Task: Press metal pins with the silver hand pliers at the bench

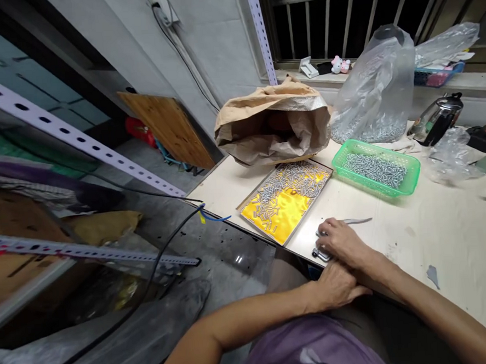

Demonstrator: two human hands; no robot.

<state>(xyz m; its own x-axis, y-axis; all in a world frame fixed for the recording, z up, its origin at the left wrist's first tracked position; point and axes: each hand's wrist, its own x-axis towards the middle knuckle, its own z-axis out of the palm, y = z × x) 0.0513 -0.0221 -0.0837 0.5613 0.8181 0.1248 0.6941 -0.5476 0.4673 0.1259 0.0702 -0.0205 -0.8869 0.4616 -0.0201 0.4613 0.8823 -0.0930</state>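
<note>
My right hand (342, 243) rests at the near edge of the table with its fingers curled over a small metal fixture (322, 255), which has a dark knob at its left end. A thin metal strip (358, 220) lies just behind these fingers. My left hand (335, 286) is right below, at the table edge, close against the right hand. Its thumb points right, while its other fingers are mostly hidden. To the left and behind, a shallow tray (288, 215) with a yellow lining holds many small metal screws or rivets (268, 194).
A green basket (409, 178) of similar pieces stands behind on the right. An open brown paper bag (231, 117) rises behind the tray. A clear plastic bag (385, 85) stands near the window. A black cable (163, 253) crosses on the left by a perforated rail (101, 152).
</note>
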